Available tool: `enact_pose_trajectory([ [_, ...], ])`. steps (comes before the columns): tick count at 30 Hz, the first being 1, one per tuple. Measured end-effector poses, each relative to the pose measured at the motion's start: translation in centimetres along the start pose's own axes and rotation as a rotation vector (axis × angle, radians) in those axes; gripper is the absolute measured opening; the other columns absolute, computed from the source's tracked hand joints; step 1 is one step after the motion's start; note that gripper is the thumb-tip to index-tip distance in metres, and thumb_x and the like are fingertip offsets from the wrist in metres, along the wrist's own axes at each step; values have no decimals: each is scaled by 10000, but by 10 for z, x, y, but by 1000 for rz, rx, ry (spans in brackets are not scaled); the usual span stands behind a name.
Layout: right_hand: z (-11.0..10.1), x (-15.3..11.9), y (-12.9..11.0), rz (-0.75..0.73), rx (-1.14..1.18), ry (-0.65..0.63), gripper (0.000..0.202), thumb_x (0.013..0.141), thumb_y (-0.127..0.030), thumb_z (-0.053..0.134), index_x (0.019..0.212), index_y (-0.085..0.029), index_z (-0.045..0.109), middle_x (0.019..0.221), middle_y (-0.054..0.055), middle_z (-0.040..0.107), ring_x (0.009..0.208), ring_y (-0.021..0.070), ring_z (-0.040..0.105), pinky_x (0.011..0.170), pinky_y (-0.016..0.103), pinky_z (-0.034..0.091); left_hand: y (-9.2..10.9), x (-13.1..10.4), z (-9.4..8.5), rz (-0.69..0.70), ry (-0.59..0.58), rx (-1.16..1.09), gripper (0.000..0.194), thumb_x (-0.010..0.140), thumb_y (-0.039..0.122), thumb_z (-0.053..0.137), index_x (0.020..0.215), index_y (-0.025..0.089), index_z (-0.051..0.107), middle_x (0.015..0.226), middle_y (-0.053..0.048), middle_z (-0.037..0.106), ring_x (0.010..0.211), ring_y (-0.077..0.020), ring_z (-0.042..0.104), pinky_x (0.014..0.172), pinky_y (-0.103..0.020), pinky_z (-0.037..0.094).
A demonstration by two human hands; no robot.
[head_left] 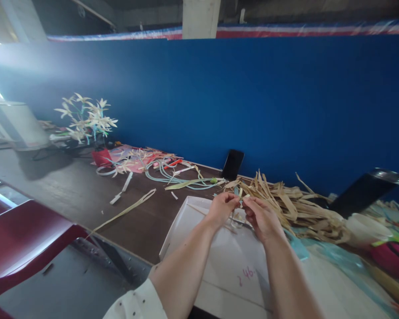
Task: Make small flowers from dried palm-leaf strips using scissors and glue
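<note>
Both hands are raised over a shallow white tray (pixel 173 230), their fingertips nearly meeting. My left hand (pixel 223 208) is closed, with thumb and forefinger pinching a small pale strip (pixel 241 195). Opposite it, my right hand (pixel 260 215) pinches the same pale piece, which the fingers partly cover. Inside the tray lie a thin stick (pixel 197 209), small scraps and a dark, slender metal tool (pixel 242 223) whose kind I cannot make out. A heap of dried husk strips (pixel 295 204) spreads just beyond my right hand.
A black phone (pixel 233 164) leans against the blue partition (pixel 272 102). Pale blue cords (pixel 159 179) and a long husk strip (pixel 129 210) lie leftward. Handmade white flowers (pixel 93 116) stand in a red pot (pixel 101 157). To the right are a dark tumbler (pixel 362 195) and white cup (pixel 369 228).
</note>
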State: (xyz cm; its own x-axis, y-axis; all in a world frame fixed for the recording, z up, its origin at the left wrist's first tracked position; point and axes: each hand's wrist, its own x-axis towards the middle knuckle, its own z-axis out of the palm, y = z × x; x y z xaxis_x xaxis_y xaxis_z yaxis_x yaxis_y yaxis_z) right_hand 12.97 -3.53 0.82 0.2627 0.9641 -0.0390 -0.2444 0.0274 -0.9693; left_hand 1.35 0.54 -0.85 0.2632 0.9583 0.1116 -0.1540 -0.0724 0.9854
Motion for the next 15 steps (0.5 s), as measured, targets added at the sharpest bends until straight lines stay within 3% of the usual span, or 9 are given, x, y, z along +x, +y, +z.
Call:
enact_pose_trajectory([
  [5, 0, 1, -1, -54, 0, 49, 280, 553, -362, 756, 663, -175, 580, 575, -25, 506, 438, 51, 327, 362, 185, 197, 0, 0, -1, -12, 23, -8, 260, 669, 365, 641, 773, 127, 644, 630, 2, 586, 547, -74, 461, 545, -202, 369],
  [15, 0, 1, -1, -56, 22, 66, 266, 537, -350, 771, 635, -162, 611, 548, -24, 490, 437, 47, 315, 350, 179, 188, -9, 3, -2, 25, 2, -48, 289, 673, 378, 640, 812, 126, 658, 672, -14, 608, 583, -83, 488, 576, -207, 381],
])
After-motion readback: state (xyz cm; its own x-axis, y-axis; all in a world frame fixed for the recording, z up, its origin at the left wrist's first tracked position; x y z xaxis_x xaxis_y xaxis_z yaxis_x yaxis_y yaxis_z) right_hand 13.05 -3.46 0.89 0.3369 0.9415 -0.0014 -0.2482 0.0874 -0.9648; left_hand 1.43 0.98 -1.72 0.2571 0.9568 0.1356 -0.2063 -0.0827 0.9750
